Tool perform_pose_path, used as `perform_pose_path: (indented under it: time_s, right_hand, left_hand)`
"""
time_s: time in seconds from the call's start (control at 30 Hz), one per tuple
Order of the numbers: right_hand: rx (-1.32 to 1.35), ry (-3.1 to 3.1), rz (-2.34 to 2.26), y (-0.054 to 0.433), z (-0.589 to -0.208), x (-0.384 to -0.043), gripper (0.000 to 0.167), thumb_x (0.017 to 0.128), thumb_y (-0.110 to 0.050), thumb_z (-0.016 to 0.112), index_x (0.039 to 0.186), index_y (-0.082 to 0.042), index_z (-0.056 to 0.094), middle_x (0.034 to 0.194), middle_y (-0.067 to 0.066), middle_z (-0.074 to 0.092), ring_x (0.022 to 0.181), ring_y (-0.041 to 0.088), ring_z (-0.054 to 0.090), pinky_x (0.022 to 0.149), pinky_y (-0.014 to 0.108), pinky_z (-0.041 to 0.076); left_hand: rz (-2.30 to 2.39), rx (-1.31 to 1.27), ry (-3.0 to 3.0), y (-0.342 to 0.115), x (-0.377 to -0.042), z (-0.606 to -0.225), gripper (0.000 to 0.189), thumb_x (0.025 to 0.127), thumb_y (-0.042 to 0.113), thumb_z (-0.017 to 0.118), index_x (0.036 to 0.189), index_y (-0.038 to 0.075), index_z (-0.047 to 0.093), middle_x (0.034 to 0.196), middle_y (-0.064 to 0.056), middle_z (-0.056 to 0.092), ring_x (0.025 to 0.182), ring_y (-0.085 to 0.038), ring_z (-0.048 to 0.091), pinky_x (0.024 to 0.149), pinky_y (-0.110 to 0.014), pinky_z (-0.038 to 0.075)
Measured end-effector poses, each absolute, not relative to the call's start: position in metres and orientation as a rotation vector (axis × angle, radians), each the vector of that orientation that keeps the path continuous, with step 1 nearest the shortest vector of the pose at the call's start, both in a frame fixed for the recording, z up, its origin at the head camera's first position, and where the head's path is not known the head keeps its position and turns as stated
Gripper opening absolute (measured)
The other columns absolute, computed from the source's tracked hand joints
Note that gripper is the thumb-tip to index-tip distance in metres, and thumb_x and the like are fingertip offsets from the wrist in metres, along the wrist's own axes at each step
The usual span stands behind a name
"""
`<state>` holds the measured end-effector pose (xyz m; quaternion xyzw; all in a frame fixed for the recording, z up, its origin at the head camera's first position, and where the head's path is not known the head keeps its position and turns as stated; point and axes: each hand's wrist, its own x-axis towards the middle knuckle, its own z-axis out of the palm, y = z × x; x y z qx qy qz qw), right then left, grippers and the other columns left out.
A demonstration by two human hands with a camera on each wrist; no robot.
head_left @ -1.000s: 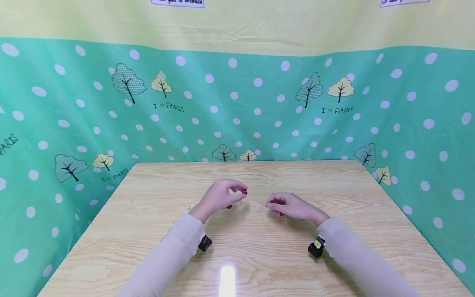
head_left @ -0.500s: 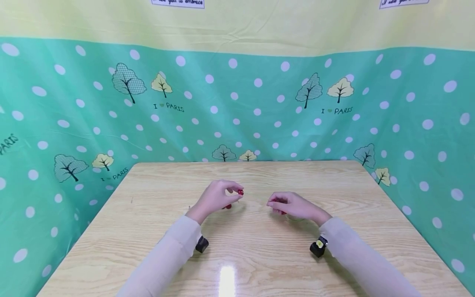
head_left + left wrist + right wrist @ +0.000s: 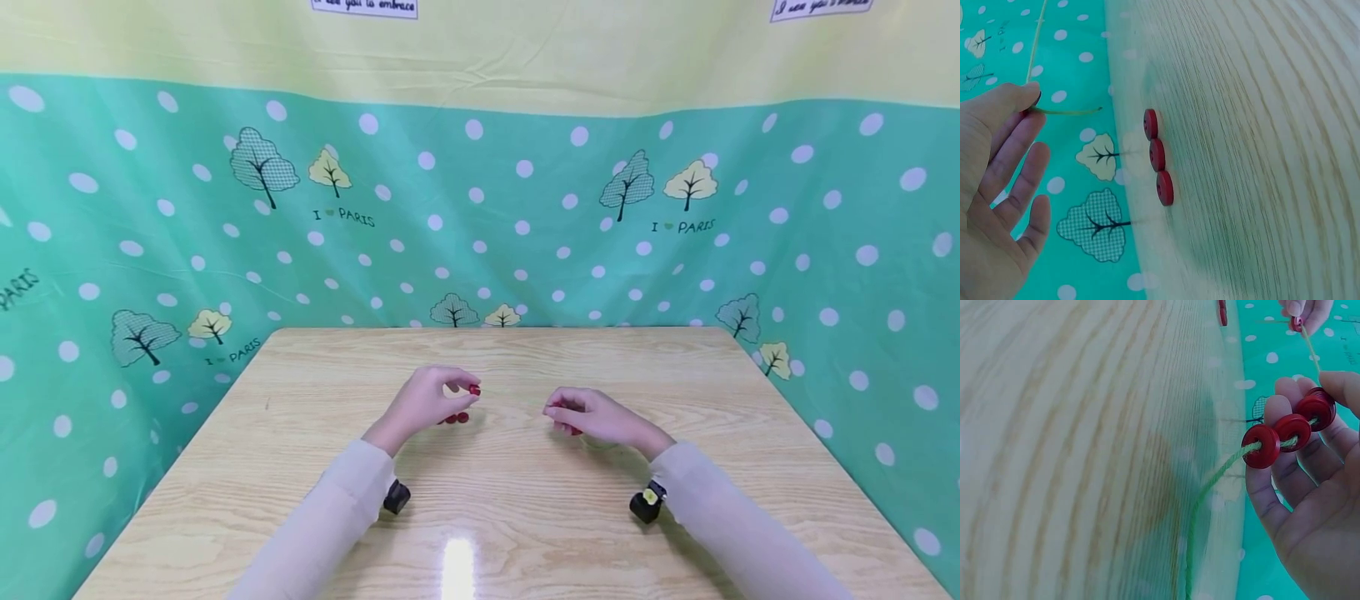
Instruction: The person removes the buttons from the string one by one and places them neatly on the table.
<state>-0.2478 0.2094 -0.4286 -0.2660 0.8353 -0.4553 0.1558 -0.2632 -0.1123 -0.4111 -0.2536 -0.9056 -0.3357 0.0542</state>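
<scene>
My left hand [image 3: 422, 398] pinches a red button [image 3: 475, 390] between thumb and forefinger, its other fingers spread loosely. A green string [image 3: 1202, 490] passes through this button, and its short tail sticks out in the left wrist view. Across the gap, my right hand [image 3: 588, 414] pinches the string where several strung red buttons [image 3: 1262, 447] sit together against its fingers. The string stretches between both hands, then hangs from the right-hand buttons toward the table. Below my left hand, three loose red buttons [image 3: 1157, 155] lie in a row, touching or nearly so.
The wooden table [image 3: 517, 517] has its far edge against a green dotted curtain [image 3: 480, 192], which also rises at both sides. Black wrist cameras [image 3: 645, 505] hang under both wrists. A bright light reflection lies on the near tabletop.
My left hand has moved left with its button, away from my right hand, and more of the loose buttons below shows. My right hand has shifted only slightly right.
</scene>
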Motion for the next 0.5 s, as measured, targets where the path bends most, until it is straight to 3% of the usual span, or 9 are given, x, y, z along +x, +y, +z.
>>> perform_pose_path:
  time_s: [0.23,0.5]
  right_hand:
    - [-0.757,2.418,-1.292,0.210,-0.428,-0.248,0.033,0.105,-0.032,0.054,0.110,-0.001,0.064,0.082,0.009,0.060,0.072,0.017,0.054,0.063,0.028,0.047]
    - [-0.773,2.406,-1.305,0.211,-0.427,-0.249,0.032,0.105,-0.030,0.054,0.110,0.000,0.064,0.085,0.016,0.062,0.072,0.018,0.055,0.063,0.030,0.048]
  left_hand:
    - [-1.007,-0.740,-2.749,-0.123,-0.261,-0.410,0.025,0.089,0.027,0.078,0.113,0.020,0.077,0.108,0.009,0.073,0.094,-0.012,0.064,0.080,-0.034,0.052]
    - [-1.001,-0.711,-2.759,-0.138,-0.259,-0.411,0.023,0.089,0.025,0.077,0.112,0.020,0.077,0.104,0.008,0.073,0.091,-0.013,0.064,0.078,-0.033,0.053]
